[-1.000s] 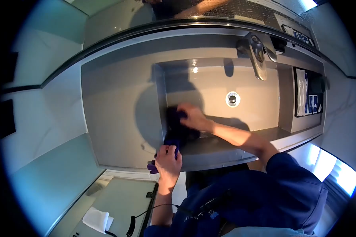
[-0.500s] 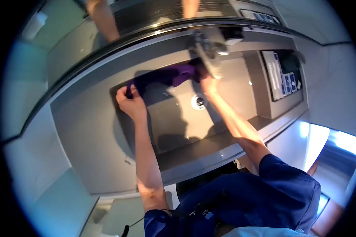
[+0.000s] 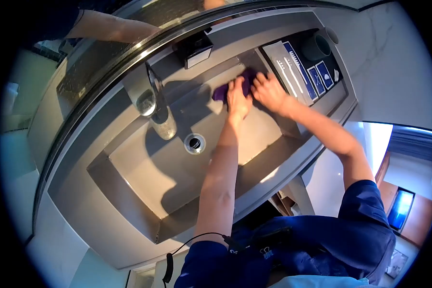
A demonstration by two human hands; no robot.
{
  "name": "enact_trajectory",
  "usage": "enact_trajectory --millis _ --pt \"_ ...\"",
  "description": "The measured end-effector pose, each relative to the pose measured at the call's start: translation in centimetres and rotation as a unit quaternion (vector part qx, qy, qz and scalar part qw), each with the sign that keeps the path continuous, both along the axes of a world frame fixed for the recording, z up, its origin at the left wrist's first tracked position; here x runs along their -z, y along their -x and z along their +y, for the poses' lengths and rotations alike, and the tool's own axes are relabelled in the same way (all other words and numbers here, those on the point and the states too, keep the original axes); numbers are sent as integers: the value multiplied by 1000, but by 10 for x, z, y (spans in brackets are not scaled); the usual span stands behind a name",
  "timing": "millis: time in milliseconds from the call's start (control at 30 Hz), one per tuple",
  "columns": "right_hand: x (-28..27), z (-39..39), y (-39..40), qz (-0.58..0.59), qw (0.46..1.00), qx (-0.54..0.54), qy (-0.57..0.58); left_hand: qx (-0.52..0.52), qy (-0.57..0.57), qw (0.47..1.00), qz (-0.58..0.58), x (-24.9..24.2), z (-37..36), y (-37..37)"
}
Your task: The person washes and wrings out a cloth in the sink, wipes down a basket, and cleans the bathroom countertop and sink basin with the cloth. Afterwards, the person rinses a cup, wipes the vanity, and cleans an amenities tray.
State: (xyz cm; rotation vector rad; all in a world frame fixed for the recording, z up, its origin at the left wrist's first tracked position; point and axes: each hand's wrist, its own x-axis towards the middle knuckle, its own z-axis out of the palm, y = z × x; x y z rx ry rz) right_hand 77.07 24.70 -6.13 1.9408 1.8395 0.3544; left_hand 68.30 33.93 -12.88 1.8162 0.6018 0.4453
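The purple cloth [image 3: 235, 85] lies bunched in the far right corner of the sink basin [image 3: 144, 173], pressed against the basin wall just below the ledge. The left hand [image 3: 238, 100] lies flat on it, fingers spread and not closed round it; the right hand [image 3: 270, 92] rests just beside, fingertips on the cloth's edge (whether it pinches the cloth I cannot tell). To wipe this corner well, I judge both palms should keep even pressure and push the cloth into the angle where wall meets floor. Left of the hands the faucet [image 3: 156, 108] hangs over the drain [image 3: 195, 143]. On the counter to the right sits a dark tray [image 3: 300, 60] of packets.
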Motion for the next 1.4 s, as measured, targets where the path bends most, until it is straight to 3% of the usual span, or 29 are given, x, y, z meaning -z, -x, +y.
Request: enact_trajectory --millis 33,100,133,200,267,333,400,433,500,533,567,600,667,700,733,800,867,933,967,1000,1067,1133,1167,1200,1233,1333,1367,1400 --pt "0 -14 13 45 998 29 31 27 -1 1000 -7 4 -13 9" --pt "3 -48 38 22 994 18 106 78 0 997 12 12 -40 32" --pt "-6 -57 52 75 973 69 209 108 8 994 15 20 -56 42" --pt "-5 -72 65 126 946 114 277 155 28 987 -11 21 -71 64" --pt "-10 -84 60 198 942 136 234 211 141 967 28 12 -69 88" --pt "-31 -83 51 331 906 202 168 208 228 949 69 -21 -46 131" --pt "-40 -98 42 447 864 217 83 242 201 949 -24 -45 -8 197" --pt "-55 -97 43 484 834 248 98 243 133 960 40 -63 15 238" --pt "-91 -89 50 520 790 280 167 226 126 950 178 -96 55 319" --pt "-82 -92 55 522 786 282 171 259 109 913 297 -110 72 348" --pt "-66 -98 64 565 778 197 189 275 93 853 433 -122 77 370" --pt "-55 -100 72 603 764 109 204 210 -53 893 394 -111 69 407" --pt "-47 -77 128 649 704 104 267 224 -57 862 450 -106 77 432" --pt "-38 -71 159 634 727 68 256 242 -79 864 435 -112 79 427" --pt "-48 -53 193 601 773 -47 198 258 -98 864 420 -117 79 421" --pt "-77 -22 267 507 835 -138 167 225 -63 890 392 -111 78 421" --pt "-80 -14 328 528 825 -176 102 214 -48 895 389 -110 75 419" --pt "-67 -25 364 514 832 -207 -33 201 -62 892 400 -106 71 425" --pt "-62 -33 359 569 797 -190 -76 202 -63 894 395 -105 72 426" --pt "-59 -47 351 567 799 -186 -72 197 -63 897 392 -107 70 430" --pt "-60 -71 316 554 824 -77 -94 193 -65 901 382 -108 70 429" --pt "-68 -99 261 548 835 14 -34 190 -40 887 418 -108 72 425" --pt "-72 -109 239 466 883 52 -27 185 -41 890 415 -107 73 421" --pt "-71 -128 211 511 840 177 55 217 -35 862 456 -104 77 414" --pt "-76 -130 183 456 848 239 127 250 -29 830 497 -100 82 409" --pt "-84 -82 116 309 833 373 267 283 -40 826 486 -50 85 409" --pt "-70 -73 105 272 875 306 258 282 -41 825 488 -34 78 405" --pt "-50 -67 96 234 910 236 246 283 -164 789 519 -19 68 399"
